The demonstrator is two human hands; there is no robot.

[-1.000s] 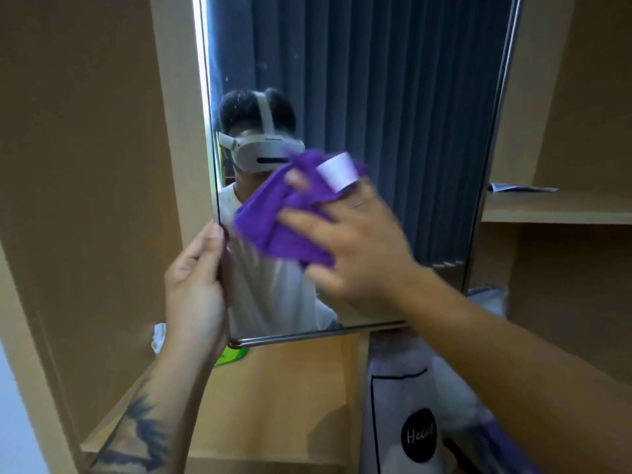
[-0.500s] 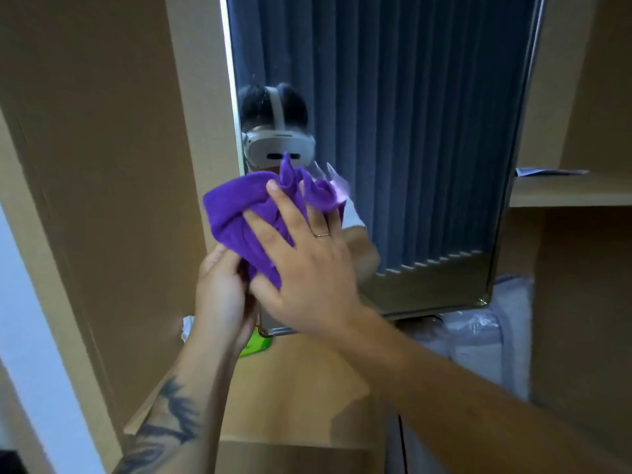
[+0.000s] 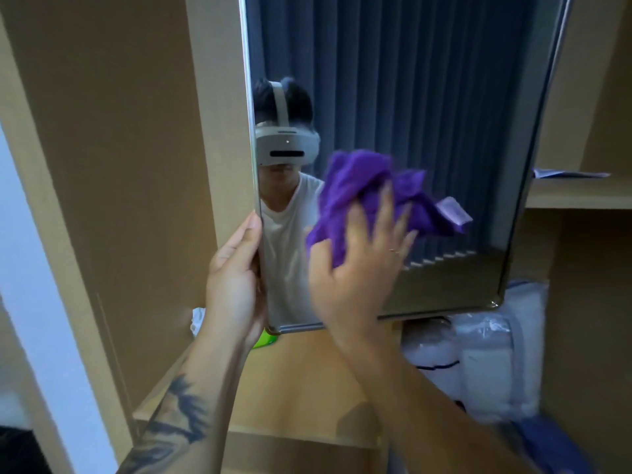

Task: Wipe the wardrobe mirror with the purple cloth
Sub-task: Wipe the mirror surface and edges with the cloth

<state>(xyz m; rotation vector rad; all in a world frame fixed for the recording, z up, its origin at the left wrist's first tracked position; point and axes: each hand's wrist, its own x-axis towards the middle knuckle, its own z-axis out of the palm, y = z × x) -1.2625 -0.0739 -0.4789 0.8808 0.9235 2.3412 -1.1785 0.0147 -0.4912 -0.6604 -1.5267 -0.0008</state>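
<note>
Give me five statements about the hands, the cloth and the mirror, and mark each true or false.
1. The right hand presses the purple cloth against the mirror. True.
2. The left hand holds the mirror's right edge. False: it grips the left edge, near the bottom corner.
3. The cloth is folded into a neat flat square. False: it is bunched up, with a pale tag sticking out to the right.
4. A shelf shows to the right of the mirror. True.
5. Both hands hold the cloth. False: only the right hand does.
</note>
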